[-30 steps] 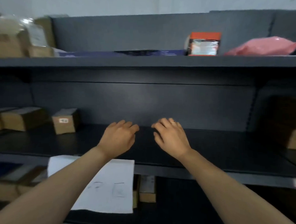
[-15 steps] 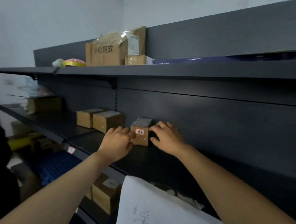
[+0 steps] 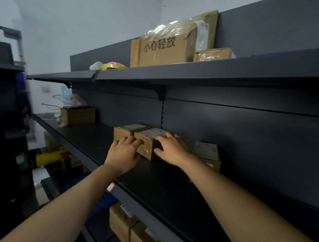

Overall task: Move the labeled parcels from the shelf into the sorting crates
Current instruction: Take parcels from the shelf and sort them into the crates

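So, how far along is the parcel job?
Done: nothing visible. In hand: the left hand touches and the right hand grips one box, resting on the shelf. Left: that box, the box behind it, the box right of it, all to crate.

Three brown cardboard boxes stand upright in a row on the dark middle shelf (image 3: 162, 186), close to its back panel. The left box (image 3: 126, 133) and the middle box (image 3: 147, 147) touch side by side; the right box (image 3: 206, 153) sits just apart. Each carries a pale printed label on top. The left hand (image 3: 124, 155) presses the middle box's front, and the right hand (image 3: 172, 150) grips its far corner.
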The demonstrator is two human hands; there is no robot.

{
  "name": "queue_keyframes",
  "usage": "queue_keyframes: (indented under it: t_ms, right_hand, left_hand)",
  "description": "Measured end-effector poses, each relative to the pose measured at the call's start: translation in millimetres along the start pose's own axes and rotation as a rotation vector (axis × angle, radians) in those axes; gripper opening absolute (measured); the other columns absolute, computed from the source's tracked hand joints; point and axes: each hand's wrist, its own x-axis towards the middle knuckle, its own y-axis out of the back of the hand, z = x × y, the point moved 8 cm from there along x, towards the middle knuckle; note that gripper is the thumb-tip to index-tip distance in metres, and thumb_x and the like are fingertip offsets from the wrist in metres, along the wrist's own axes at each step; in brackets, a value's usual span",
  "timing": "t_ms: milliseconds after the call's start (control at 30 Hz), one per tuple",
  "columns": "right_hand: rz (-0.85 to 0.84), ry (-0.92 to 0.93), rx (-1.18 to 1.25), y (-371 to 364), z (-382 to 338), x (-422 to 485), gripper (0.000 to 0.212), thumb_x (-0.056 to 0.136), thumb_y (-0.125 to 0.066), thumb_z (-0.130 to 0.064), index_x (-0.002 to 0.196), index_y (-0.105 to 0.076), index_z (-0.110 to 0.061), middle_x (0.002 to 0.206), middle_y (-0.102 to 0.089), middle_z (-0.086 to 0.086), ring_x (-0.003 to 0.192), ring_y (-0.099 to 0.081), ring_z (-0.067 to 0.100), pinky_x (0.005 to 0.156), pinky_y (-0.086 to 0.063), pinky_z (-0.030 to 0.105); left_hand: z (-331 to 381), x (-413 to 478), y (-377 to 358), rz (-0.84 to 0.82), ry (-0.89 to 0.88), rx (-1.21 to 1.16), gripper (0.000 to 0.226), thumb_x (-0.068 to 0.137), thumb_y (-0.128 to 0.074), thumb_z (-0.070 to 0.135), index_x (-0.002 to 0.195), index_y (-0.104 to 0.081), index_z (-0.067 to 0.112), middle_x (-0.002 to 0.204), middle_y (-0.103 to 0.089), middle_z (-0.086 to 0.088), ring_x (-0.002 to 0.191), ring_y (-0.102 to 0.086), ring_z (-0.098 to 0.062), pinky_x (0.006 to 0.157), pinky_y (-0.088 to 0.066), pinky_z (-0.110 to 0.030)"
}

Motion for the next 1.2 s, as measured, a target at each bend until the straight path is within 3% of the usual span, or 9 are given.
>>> queue_keyframes:
  t_ms: [233,333,400,467,600,833,1033,1100,1200]
  right_hand:
    - [-0.02,-0.3,-0.009,-52,4,84,0.063,0.092,-0.046,-0.057,0.146,-0.033,-0.026,0.152,-0.026,0.007,0.136,-0.029,0.034,0.105,-0.037,0.047]
    - [-0.12,-0.372,0.035,-75,11,103,0.082,0.084,-0.055,-0.065,0.151,-0.018,-0.037,0.16,-0.006,0.0,0.142,-0.014,0.037,0.109,-0.029,0.057]
    - [-0.162,-0.385,0.07,-88,11,111,0.085,0.081,-0.061,-0.062,0.151,-0.017,-0.039,0.161,-0.004,-0.001,0.143,-0.011,0.038,0.11,-0.028,0.058]
    - [-0.094,-0.361,0.101,-90,11,118,0.079,0.082,-0.064,-0.055,0.149,-0.028,-0.033,0.158,-0.018,0.005,0.142,-0.02,0.033,0.113,-0.025,0.051]
    - [0.048,-0.304,0.215,-77,5,119,0.059,0.088,-0.065,-0.04,0.14,-0.048,-0.018,0.148,-0.041,0.008,0.135,-0.037,0.023,0.11,-0.027,0.026]
    - [0.228,-0.356,0.433,-60,-2,89,0.03,0.098,-0.052,-0.03,0.112,-0.069,-0.01,0.118,-0.063,0.007,0.109,-0.058,0.02,0.084,-0.04,0.022]
    - [0.273,-0.377,0.543,-48,-14,45,0.012,0.094,-0.058,-0.012,0.102,-0.067,-0.009,0.119,-0.062,0.005,0.114,-0.058,0.016,0.08,-0.041,0.01]
    - [0.307,-0.42,0.562,-42,-16,33,0.027,0.091,-0.063,-0.014,0.117,-0.06,-0.014,0.13,-0.049,0.006,0.12,-0.052,0.019,0.083,-0.041,0.009]
    - [0.34,-0.637,0.743,-47,-5,14,0.077,0.086,-0.07,-0.021,0.15,-0.027,-0.02,0.148,-0.025,0.011,0.133,-0.038,0.027,0.108,-0.034,0.032]
  left_hand:
    - [-72,79,-45,-0.044,-0.06,-0.002,0.06,0.087,-0.052,0.043,0.141,-0.031,0.027,0.144,-0.033,-0.005,0.136,-0.025,-0.029,0.108,-0.025,-0.048]
    - [-87,110,-69,-0.14,-0.059,-0.034,0.073,0.083,-0.054,0.051,0.145,-0.02,0.032,0.151,-0.02,-0.005,0.142,-0.011,-0.031,0.11,-0.016,-0.059]
    - [-95,126,-86,-0.21,-0.047,-0.065,0.076,0.081,-0.054,0.058,0.145,-0.019,0.037,0.154,-0.014,-0.004,0.143,-0.004,-0.033,0.108,-0.009,-0.068]
    - [-104,136,-101,-0.264,-0.03,-0.111,0.077,0.079,-0.053,0.063,0.144,-0.019,0.041,0.156,-0.011,-0.001,0.143,-0.002,-0.035,0.106,-0.007,-0.072]
    - [-116,139,-113,-0.267,-0.029,-0.258,0.076,0.078,-0.057,0.061,0.142,-0.019,0.047,0.151,-0.021,-0.001,0.139,-0.011,-0.036,0.102,-0.028,-0.063]
    - [-111,103,-89,-0.129,-0.057,-0.265,0.067,0.08,-0.053,0.059,0.141,-0.025,0.046,0.145,-0.029,0.002,0.133,-0.019,-0.029,0.097,-0.033,-0.055]
    - [-102,54,-54,-0.052,-0.085,-0.157,0.065,0.082,-0.043,0.068,0.14,-0.029,0.043,0.141,-0.032,0.002,0.133,-0.019,-0.028,0.098,-0.03,-0.05]
    - [-101,42,-44,-0.012,-0.093,-0.168,0.063,0.081,-0.032,0.073,0.136,-0.037,0.042,0.137,-0.036,0.004,0.13,-0.023,-0.026,0.096,-0.029,-0.047]
    - [-108,36,-34,0.015,-0.027,-0.41,0.054,0.086,-0.027,0.067,0.118,-0.059,0.038,0.13,-0.045,0.011,0.126,-0.028,-0.019,0.093,-0.025,-0.042]
